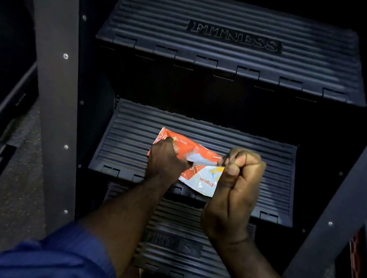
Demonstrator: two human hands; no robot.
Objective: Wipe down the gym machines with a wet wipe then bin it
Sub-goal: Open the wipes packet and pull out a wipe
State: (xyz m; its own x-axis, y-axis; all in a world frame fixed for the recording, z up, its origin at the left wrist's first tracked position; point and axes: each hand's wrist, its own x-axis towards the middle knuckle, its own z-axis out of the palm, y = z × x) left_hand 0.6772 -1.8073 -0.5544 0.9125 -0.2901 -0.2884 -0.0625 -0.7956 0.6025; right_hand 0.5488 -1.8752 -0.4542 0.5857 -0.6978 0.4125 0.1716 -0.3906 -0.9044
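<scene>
On the ribbed middle step [130, 135] of the stair machine lies an orange wipes packet [198, 177], the left hand [165, 162] pressing it down while the right hand [237, 178] apparently pinches its peel-back flap [198, 158] in a closed grip.

speckled floor [16, 184] | blue sleeve [57, 260] | left: dark rounded equipment [1, 38]

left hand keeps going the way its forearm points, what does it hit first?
The left hand already touches the orange wipes pack, which lies on the middle ribbed step. Beyond it, probably that step's tread; depth is unclear.
</scene>
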